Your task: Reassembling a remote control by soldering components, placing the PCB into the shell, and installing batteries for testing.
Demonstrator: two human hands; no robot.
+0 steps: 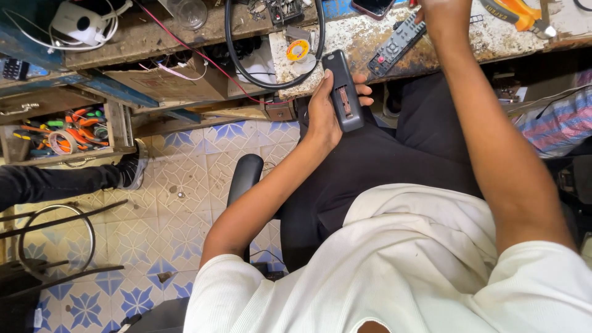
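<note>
The left hand (322, 111) has its grip wrapped around a dark remote-control shell (343, 90), open back up, held over the lap just off the counter (493, 38) edge. The right hand (439, 13) reaches up beside a remote keypad panel (396, 43); its grip I cannot tell. The shell could slip to the tiled floor (179, 203), being held only along one side

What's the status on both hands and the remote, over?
Left hand gripping the dark remote casing, back opening facing up. Right hand up at the bench, fingers out of view. Black cable loop beside the casing, not blocking.
</note>
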